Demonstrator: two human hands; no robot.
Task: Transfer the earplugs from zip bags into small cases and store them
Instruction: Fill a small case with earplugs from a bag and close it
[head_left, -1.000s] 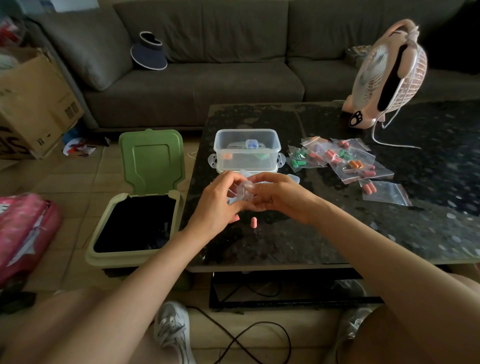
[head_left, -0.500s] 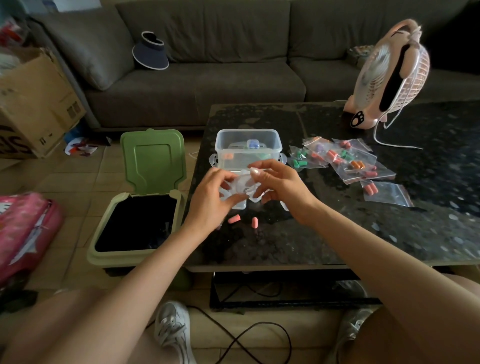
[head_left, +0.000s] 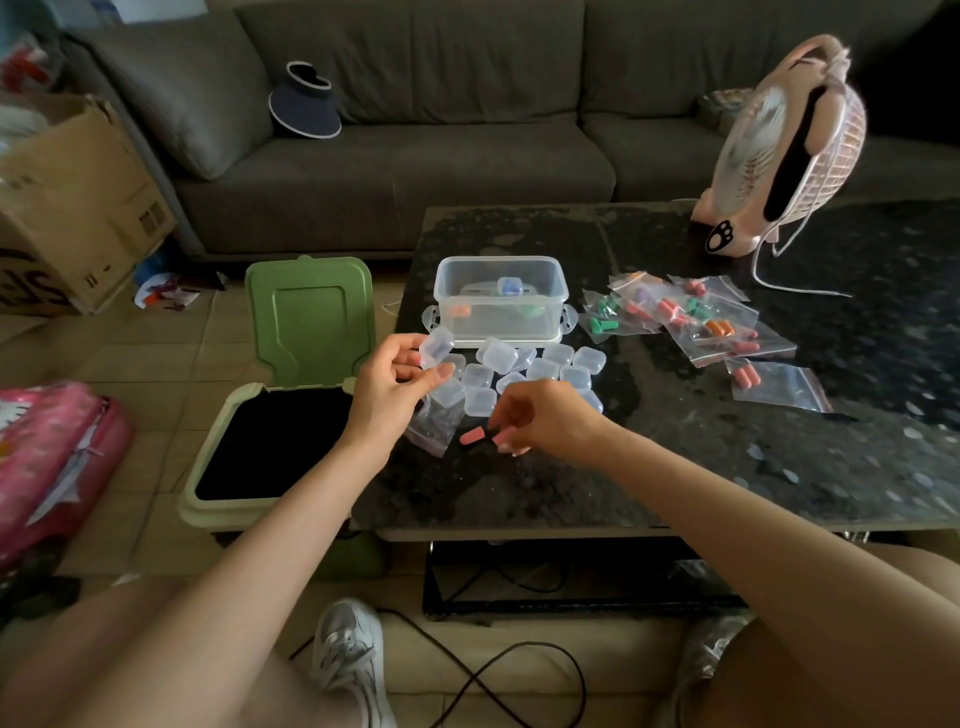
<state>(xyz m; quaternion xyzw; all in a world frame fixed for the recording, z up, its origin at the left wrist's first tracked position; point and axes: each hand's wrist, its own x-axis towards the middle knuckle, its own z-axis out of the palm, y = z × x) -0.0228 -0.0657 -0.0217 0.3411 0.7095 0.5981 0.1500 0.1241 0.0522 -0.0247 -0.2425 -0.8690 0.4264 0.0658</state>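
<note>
Head view: left hand (head_left: 393, 387) gripped a small clear case (head_left: 435, 349); right hand (head_left: 543, 422) pinched a pink earplug (head_left: 503, 442) near the table's (head_left: 675, 467) left edge.

A home living room, it seems: grey sofa (head_left: 415, 130), low dark counter (head_left: 727, 441), pink fan (head_left: 779, 145), tiled floor (head_left: 156, 374).

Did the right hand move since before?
Yes. The right hand dropped toward the person, away from the box, down to the earplugs on the table.
</note>
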